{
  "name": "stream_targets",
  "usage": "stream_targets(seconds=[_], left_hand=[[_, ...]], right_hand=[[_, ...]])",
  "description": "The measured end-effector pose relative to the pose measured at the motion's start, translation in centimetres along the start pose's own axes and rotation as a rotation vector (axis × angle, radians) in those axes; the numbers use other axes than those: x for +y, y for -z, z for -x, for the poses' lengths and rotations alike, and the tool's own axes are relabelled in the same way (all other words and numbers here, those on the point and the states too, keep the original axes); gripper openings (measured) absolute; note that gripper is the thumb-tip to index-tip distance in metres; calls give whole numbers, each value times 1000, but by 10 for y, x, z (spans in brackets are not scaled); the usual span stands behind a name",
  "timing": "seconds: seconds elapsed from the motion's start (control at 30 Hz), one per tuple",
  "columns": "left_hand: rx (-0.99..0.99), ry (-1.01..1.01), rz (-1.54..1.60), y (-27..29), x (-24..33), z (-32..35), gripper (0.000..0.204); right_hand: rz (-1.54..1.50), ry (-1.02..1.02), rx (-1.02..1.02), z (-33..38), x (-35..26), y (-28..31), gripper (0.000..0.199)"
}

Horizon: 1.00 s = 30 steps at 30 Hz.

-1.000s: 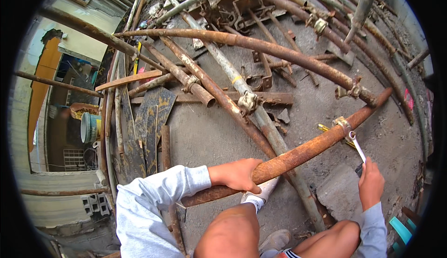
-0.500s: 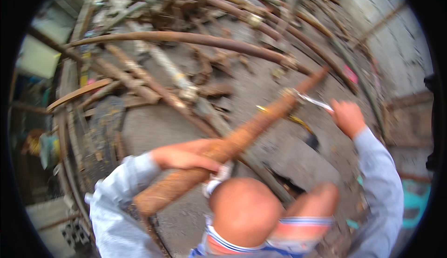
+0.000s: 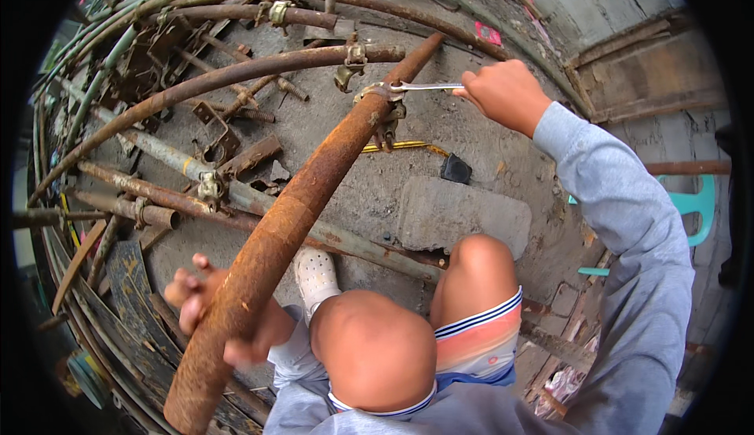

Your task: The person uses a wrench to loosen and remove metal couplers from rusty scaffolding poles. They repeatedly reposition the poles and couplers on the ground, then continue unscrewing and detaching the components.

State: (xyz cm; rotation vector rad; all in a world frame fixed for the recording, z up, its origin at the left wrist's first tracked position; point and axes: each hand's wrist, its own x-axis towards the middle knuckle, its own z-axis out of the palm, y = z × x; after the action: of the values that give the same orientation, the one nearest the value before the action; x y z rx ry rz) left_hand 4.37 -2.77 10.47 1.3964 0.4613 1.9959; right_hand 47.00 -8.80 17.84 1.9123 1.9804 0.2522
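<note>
A rusty steel pipe (image 3: 271, 234) slants from the lower left to the upper middle. My left hand (image 3: 206, 301) cups its near part from beneath, fingers loosely curled on one side and thumb on the other. Around the pipe's far part sits a scaffold clamp (image 3: 382, 99) with bolts. My right hand (image 3: 506, 93) is closed round a silvery wrench (image 3: 428, 87), whose far end meets the clamp's bolt. The wrench's handle end is hidden in the fist. Close by, a second clamp (image 3: 353, 62) is fixed on a curved-looking rusty pipe (image 3: 243, 73).
A tape measure (image 3: 455, 168) with yellow tape pulled out lies beside a concrete slab (image 3: 463, 215). More pipes, including a grey-green one (image 3: 377, 258), and rusty scrap cover the left and far ground. At right are a block wall (image 3: 593, 3) and a turquoise plastic chair (image 3: 693, 209).
My view has shifted and sharpened. The left hand has gone from resting over the pipe to cupping it from below. My right hand still holds the wrench at the clamp.
</note>
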Motion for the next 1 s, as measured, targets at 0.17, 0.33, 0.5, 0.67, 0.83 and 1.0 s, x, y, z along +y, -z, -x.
stream_targets(seconds=[0.17,0.33,0.5,0.67,0.83,1.0], left_hand=[[-129,37,744,-41,36,-46,61],[-156,-34,590,-52,66,-60,63],[135,78,138,-80,96,-75,53],[168,242,211,-103,136,-59,55],[44,45,319,-142,143,-45,49],[151,78,248,-130,123,-55,50]], right_hand=[[93,-174,144,14,-1,-10,43],[90,-153,214,23,38,-5,47],[-78,-157,220,20,58,-5,51],[-191,-166,139,43,65,-11,48],[-196,-256,175,71,74,-35,51],[-188,-275,237,62,72,-35,54]])
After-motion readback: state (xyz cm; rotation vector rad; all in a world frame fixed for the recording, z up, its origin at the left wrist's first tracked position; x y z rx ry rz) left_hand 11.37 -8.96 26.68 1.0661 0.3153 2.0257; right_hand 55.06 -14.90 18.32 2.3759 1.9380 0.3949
